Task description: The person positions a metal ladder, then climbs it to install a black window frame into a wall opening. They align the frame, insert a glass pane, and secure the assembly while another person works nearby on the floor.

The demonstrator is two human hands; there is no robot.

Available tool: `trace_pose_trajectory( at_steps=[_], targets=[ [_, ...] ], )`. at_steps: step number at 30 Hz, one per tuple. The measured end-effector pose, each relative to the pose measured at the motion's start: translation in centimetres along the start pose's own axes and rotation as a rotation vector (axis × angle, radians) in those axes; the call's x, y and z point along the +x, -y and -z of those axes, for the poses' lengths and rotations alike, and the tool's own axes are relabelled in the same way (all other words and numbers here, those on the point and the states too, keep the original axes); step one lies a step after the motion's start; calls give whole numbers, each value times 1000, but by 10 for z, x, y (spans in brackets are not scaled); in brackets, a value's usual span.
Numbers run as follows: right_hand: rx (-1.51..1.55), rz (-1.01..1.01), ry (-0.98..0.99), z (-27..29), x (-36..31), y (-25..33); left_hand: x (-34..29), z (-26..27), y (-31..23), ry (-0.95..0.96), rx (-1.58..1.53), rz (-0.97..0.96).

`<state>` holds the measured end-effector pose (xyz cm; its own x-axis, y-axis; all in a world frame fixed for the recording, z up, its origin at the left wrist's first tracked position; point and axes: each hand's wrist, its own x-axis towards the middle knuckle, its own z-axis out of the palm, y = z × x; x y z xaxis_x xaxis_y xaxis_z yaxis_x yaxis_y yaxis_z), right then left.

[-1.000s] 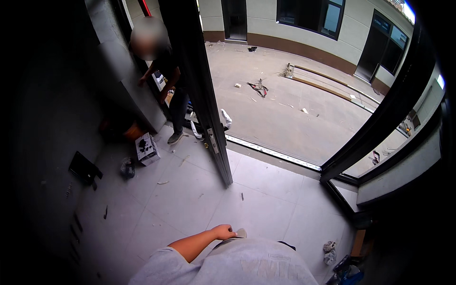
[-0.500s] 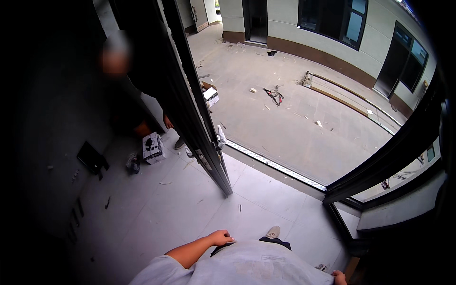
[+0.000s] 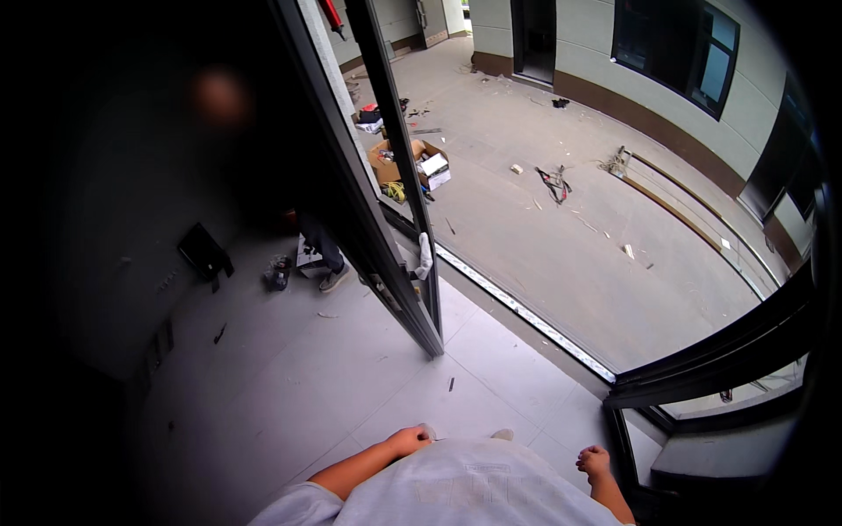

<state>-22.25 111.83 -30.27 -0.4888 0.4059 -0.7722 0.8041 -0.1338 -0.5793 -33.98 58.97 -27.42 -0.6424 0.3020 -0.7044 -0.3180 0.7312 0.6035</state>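
Observation:
My left hand [image 3: 410,441] is in front of my shirt at the lower middle, its fingers curled in. Whether anything small lies inside them is hidden. To the right, my right hand [image 3: 594,459] hangs beside my body with its fingers bent inward, and nothing shows in it. The tips of my shoes [image 3: 503,435] peek out past the light shirt [image 3: 474,482]. Ahead of me stands an open dark-framed door [image 3: 399,302], its handle [image 3: 424,256] wrapped in white. Neither hand touches it.
Another person [image 3: 324,250] stands in shadow behind the door, near a white box and a plastic bag [image 3: 278,273]. A metal threshold [image 3: 526,311] crosses the doorway. Outside are an open carton [image 3: 405,167], tangled straps [image 3: 554,184] and long rails [image 3: 684,215]. Another door leaf [image 3: 710,351] stands right.
My right hand has risen into fuller view at the lower right. My left hand stays near my shirt front. The view has shifted left, and the other person has moved in front of the white box.

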Motion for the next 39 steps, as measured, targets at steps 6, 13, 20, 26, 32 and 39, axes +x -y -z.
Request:
trace_pose_trajectory(
  at_steps=[6,13,20,26,32,39],
  targets=[
    [317,1,-161,90,137,-95,-3,17,25,-118,10,126],
    [194,-65,-71,10,100,-52,17,22,112,-201,-9,250],
    [143,24,-65,-76,39,-25,92,82,131,53,82,228],
    [141,-110,-58,-76,90,-69,133,136,-51,79,17,-270],
    [117,-198,26,-61,95,-145,88,143,-177,324,-33,-653],
    [-204,-205,-57,-75,59,-140,16,165,-198,622,-171,-900]
  ],
)
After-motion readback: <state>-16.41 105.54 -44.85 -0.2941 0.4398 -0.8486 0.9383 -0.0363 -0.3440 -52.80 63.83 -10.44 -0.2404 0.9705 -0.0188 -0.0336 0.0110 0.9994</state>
